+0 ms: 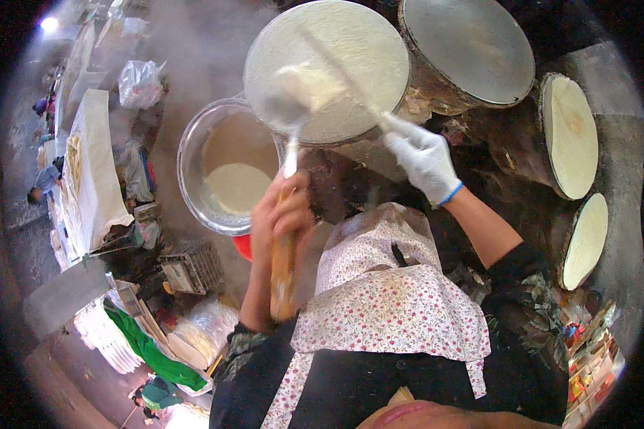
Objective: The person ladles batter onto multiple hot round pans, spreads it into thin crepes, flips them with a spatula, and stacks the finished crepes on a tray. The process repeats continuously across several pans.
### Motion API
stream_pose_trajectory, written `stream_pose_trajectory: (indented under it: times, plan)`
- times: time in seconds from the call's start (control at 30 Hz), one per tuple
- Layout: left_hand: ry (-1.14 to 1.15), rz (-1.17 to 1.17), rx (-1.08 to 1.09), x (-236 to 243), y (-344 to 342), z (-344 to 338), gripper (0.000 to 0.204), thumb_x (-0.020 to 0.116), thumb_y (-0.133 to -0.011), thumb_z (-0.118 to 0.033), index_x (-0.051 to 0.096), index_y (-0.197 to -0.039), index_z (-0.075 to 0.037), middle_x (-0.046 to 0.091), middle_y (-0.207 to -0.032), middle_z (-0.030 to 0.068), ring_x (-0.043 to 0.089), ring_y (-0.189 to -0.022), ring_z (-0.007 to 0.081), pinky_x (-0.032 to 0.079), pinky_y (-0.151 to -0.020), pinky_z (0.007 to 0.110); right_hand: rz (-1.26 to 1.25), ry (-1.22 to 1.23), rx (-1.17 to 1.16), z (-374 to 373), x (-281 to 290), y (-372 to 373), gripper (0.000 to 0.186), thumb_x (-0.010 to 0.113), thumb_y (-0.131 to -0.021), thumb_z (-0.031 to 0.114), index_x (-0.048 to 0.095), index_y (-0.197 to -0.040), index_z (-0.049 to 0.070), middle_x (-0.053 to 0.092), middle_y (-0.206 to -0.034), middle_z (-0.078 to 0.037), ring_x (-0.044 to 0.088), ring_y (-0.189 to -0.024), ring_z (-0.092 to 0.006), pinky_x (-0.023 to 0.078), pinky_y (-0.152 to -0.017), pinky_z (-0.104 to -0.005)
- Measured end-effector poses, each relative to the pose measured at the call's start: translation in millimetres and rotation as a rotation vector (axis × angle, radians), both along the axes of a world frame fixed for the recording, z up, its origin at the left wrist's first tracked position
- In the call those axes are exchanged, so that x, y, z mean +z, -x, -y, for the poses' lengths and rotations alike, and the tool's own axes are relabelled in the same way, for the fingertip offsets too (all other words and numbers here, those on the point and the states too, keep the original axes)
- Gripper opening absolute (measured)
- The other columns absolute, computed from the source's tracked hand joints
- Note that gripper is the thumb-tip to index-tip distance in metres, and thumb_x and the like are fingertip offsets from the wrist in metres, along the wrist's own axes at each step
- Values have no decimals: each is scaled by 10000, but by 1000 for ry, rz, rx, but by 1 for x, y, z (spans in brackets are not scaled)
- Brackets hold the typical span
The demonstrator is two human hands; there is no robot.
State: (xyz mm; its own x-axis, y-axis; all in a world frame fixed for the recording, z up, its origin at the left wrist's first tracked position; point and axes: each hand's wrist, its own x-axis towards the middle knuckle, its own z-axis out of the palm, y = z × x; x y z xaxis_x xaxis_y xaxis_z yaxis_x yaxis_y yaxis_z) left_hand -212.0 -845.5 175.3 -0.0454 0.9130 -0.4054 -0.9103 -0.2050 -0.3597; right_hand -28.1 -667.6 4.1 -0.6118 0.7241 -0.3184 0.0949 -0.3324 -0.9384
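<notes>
My bare left hand (285, 213) is closed round the wooden handle of a ladle (283, 268). Its metal bowl, smeared by motion, is over the near left part of a round griddle (379, 125) coated with pale batter (350, 36). A thicker, paler pool of batter lies close to the ladle's bowl. In my right hand (422, 157), which wears a white glove with a blue cuff edge, is a long thin spreading stick (340, 68). The stick slants far left across the griddle; motion blurs it. Below the griddle's left side stands a clear-walled bucket (186, 164) of batter.
A bare grey griddle (472, 46) stands at the far right. Two more griddles, one with a pale round sheet (571, 136) and one with another (585, 242), line the right side. At left are a dark crate (192, 268) and a cloth-covered table (96, 171). Steam blurs the upper left.
</notes>
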Motion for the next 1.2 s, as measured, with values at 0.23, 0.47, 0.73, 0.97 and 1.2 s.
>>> stream_pose_trajectory:
  times: [0.23, 0.47, 0.73, 0.97, 1.2]
  plan:
    - [266, -502, 21, 14, 6, 43, 333, 374, -1144, -138, 398, -1464, -48, 468, -976, 37, 394, -567, 10, 370, -380, 171, 179, -307, 148, 55, -14, -19, 457, 712, -996, 253, 649, -1420, 97, 711, -1359, -127, 680, -1239, -184, 494, -1070, -316]
    - [230, -675, -67, 45, -13, -31, 239, 371, -1149, -138, 442, -1350, -29, 526, -1027, 77, 420, -597, 33, 415, -445, 190, 278, -461, 84, 62, -31, -34, 487, 679, -984, 444, 641, -1435, 263, 717, -1306, -108, 716, -1138, -322, 568, -953, -383]
    - [49, -314, -275, 19, -89, -244, 239, 347, -1149, -145, 433, -1263, 46, 525, -978, 71, 496, -628, 95, 479, -489, 273, 100, -296, 82, -69, -14, -156, 713, 699, -949, 292, 430, -1601, 186, 718, -1268, -219, 728, -1119, -342, 551, -960, -382]
    - [2, -389, -629, -63, -162, -411, 159, 434, -1131, -151, 499, -1154, -8, 572, -914, 69, 480, -580, 101, 459, -482, 281, 261, 129, -321, -185, 14, -272, 705, 556, -982, 103, 348, -1648, 201, 603, -750, -81, 597, -552, -158, 520, -524, -322]
    - [273, -1479, -692, -151, -253, -465, 380, 470, -1129, -176, 518, -1505, -141, 639, -849, 93, 489, -551, 84, 443, -474, 258, 198, 442, -603, -183, 14, -291, 685, 504, -980, 38, 402, -1636, 204, 524, -692, -4, 468, -460, -103, 428, -415, -275]
